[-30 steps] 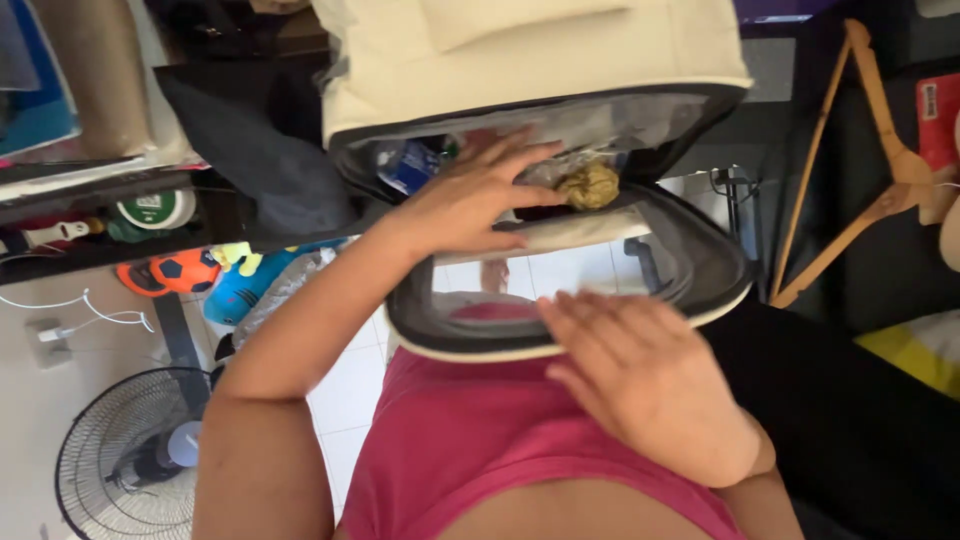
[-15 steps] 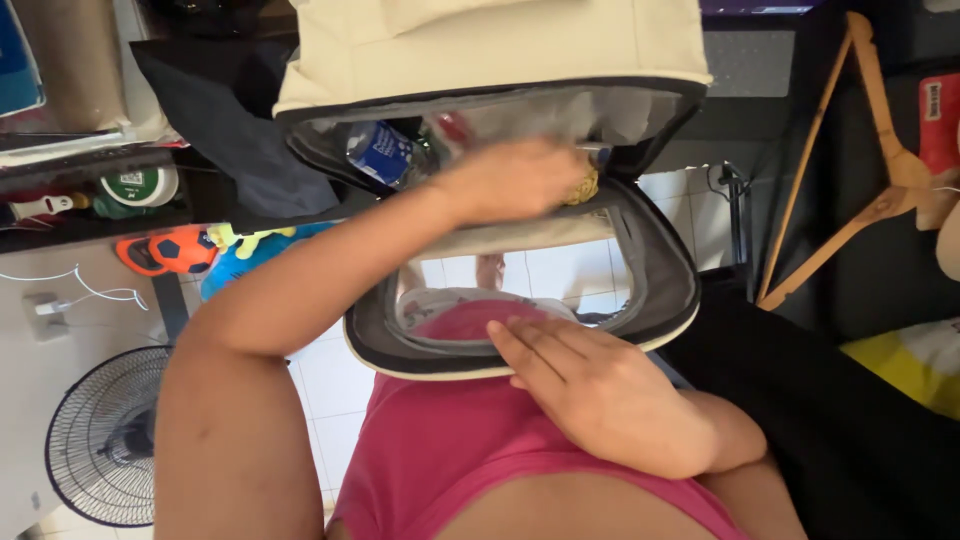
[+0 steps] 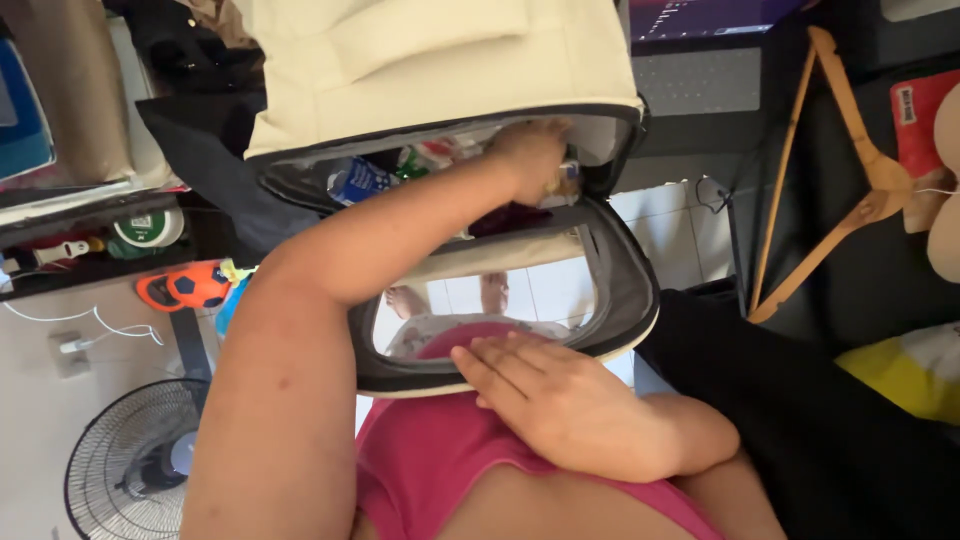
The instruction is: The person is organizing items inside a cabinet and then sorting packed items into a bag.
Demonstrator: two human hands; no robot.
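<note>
1. Soft, even indoor light fills the scene, bright on the cream bag [image 3: 440,70] above the left hand's fingers [image 3: 530,140].
2. Deep shadow sits inside the bag opening around those fingers.
3. The left hand [image 3: 528,150] is slightly motion-blurred; the right hand [image 3: 560,400] is sharper.
4. The clear window [image 3: 490,295] just beyond the right fingertips shows mild glare.
5. The dark right edge loses detail.

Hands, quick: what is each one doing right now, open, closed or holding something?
Left hand: reached inside the open cream bag, fingers curled among the items there; whether it holds anything cannot be told.
Right hand: open, flat, at the flap's near rim, holding nothing.
</note>
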